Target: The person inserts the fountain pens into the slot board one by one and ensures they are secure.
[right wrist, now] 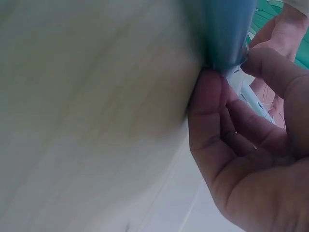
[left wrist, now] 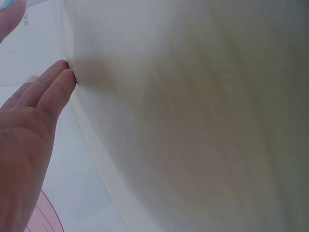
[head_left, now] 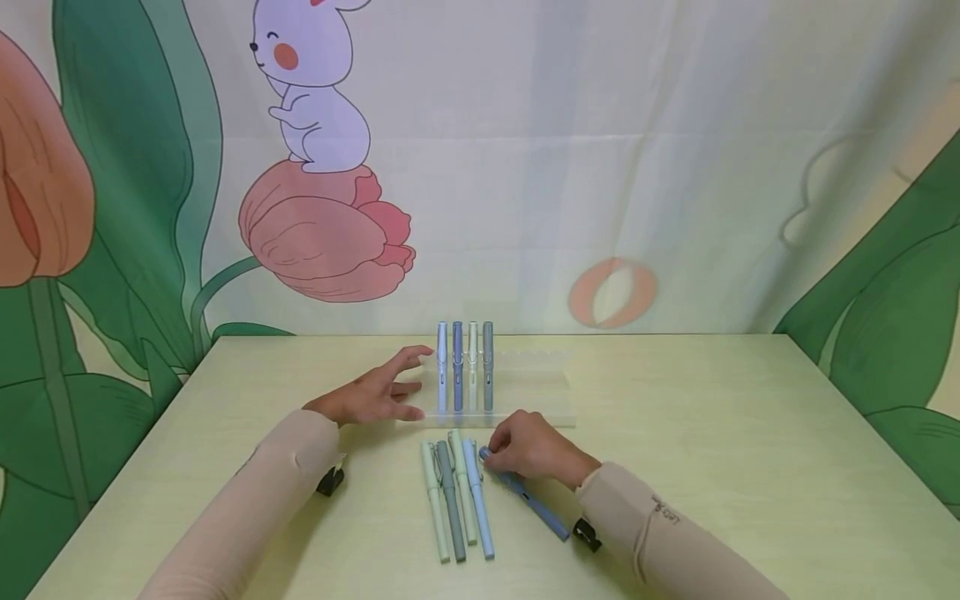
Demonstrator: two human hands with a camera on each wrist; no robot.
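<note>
A clear rack point(head_left: 536, 387) stands at the back of the table with several capped pens upright in its left part, among them a grey pen point(head_left: 488, 367). My left hand point(head_left: 372, 395), fingers spread, is at the rack's left end; the left wrist view shows the fingertips of the hand point(left wrist: 36, 111) on the table surface. In front of the rack, my right hand point(head_left: 536, 448) pinches the capped end of a dark blue pen point(head_left: 543, 510), whose other end points toward the near right. The right wrist view shows the hand point(right wrist: 256, 140) with thumb and fingers at the blue pen point(right wrist: 229, 31).
Several pens lie side by side left of the blue one, including a light blue pen point(head_left: 480, 508) and a grey-green pen point(head_left: 452, 508). A patterned curtain point(head_left: 480, 183) hangs behind the table point(head_left: 712, 433). Both sleeved forearms reach in from the front.
</note>
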